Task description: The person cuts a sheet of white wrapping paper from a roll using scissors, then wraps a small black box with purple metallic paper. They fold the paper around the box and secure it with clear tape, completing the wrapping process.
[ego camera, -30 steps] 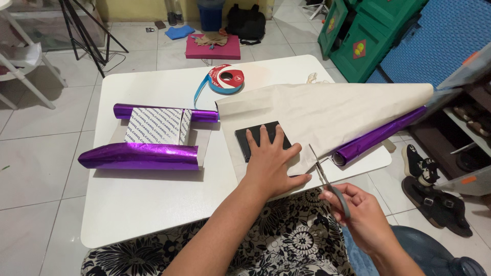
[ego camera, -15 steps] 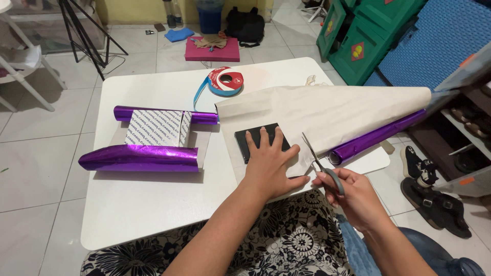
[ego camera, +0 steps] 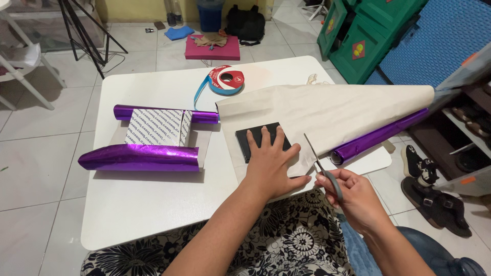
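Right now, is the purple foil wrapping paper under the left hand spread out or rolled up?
Partly spread: its pale underside lies flat on the white table, the rest rolled at the far edge.

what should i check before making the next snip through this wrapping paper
1. Left hand flat on the black box, pinning the wrapping paper: ok.
2. Right hand gripping the scissors: ok.
3. Blades open at the paper's near edge: ok.
4. Left thumb clear of the blades: cannot tell, it lies close.
5. Purple roll resting on the table: not ok, its far end overhangs.
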